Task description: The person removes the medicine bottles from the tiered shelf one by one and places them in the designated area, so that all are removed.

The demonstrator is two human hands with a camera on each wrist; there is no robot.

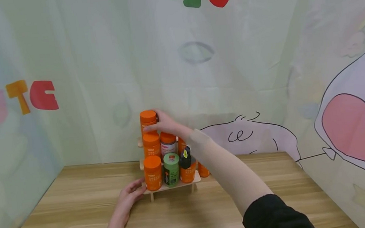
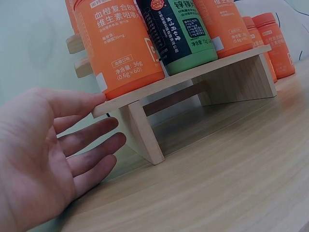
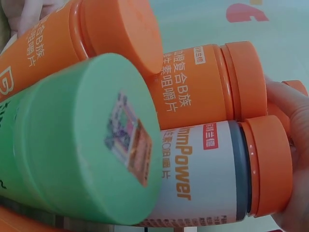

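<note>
A tiered wooden rack (image 1: 173, 187) bears several supplement bottles. On its top tier, at the left end, stands an orange bottle (image 1: 147, 116). My right hand (image 1: 167, 123) grips that bottle from the right, the thumb across its front; in the right wrist view the hand is mostly hidden behind an orange-lidded bottle with a white label (image 3: 203, 169). Down at the bottom tier's left corner, my left hand (image 2: 34, 145) touches the rack edge beside an orange bottle (image 2: 118, 48), its other fingers extended loosely below. Next to that bottle is a green bottle (image 1: 171, 165).
Orange bottles (image 2: 275, 43) stand on the wooden table (image 1: 79, 212) just right of the rack. A printed cloth backdrop (image 1: 98, 63) rises behind the table. The camera on my right wrist (image 1: 185, 157) covers part of the bottom tier's right bottle.
</note>
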